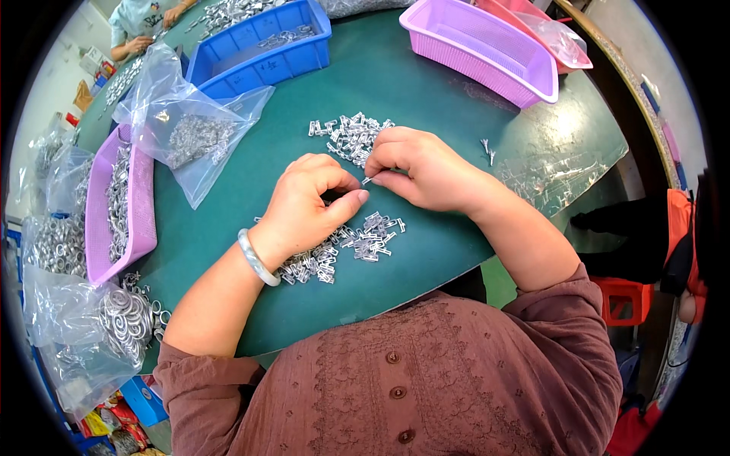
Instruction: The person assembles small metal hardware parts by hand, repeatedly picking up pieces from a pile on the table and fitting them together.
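Observation:
My left hand (308, 204) is curled over the green table (426, 91), thumb and fingers pinched on a small metal part that I can barely see. My right hand (418, 169) meets it fingertip to fingertip, pinching a small silver metal piece (367, 181). A loose heap of small silver metal parts (351, 137) lies just beyond the hands. A second heap of the same parts (346, 251) lies under and near my left wrist, which wears a pale bangle (257, 258).
A clear bag of metal parts (190, 133) lies left. A purple basket (114, 205) with parts stands at the left edge, bags of metal rings (114, 319) beside it. A blue bin (262, 45) and purple basket (483, 45) stand behind. Another person's hands (156, 26) work far left.

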Available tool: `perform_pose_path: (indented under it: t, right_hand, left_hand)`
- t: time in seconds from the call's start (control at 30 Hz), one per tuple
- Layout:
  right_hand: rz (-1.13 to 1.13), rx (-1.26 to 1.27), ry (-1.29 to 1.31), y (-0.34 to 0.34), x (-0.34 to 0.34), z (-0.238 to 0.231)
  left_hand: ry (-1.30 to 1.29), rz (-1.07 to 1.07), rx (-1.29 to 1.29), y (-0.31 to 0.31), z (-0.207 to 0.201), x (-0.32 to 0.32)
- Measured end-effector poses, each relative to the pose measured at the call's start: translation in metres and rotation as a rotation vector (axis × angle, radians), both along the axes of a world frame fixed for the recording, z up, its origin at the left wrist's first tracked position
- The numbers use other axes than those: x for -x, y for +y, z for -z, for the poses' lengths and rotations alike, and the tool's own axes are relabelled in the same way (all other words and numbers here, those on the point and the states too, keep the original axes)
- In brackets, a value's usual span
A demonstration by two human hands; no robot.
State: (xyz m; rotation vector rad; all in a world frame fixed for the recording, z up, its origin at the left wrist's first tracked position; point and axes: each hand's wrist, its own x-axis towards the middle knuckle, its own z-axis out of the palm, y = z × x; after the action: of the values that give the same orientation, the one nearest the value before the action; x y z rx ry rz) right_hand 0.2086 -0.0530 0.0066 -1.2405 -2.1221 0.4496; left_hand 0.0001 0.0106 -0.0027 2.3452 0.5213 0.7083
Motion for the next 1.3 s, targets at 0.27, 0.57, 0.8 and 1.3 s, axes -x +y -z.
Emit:
perform_pose_path:
  t: [0.27, 0.57, 0.8, 1.3]
  right_hand:
    - [-0.042, -0.105, 0.102, 0.001, 0.004, 0.002]
    - [-0.063, -0.117, 0.081, 0.002, 0.001, 0.004]
    - [-0.072, -0.112, 0.076, 0.001, 0.001, 0.001]
    - [0.154, -0.079, -0.137, 0.007, 0.0, 0.014]
  left_hand:
    - [-0.075, 0.007, 0.003, 0.001, 0.002, 0.0]
    - [-0.105, -0.003, -0.047, 0.001, 0.002, 0.0]
    - [-0.11, 0.007, -0.075, 0.002, 0.0, 0.001]
    - [-0.005, 0.115, -0.14, 0.002, -0.004, 0.002]
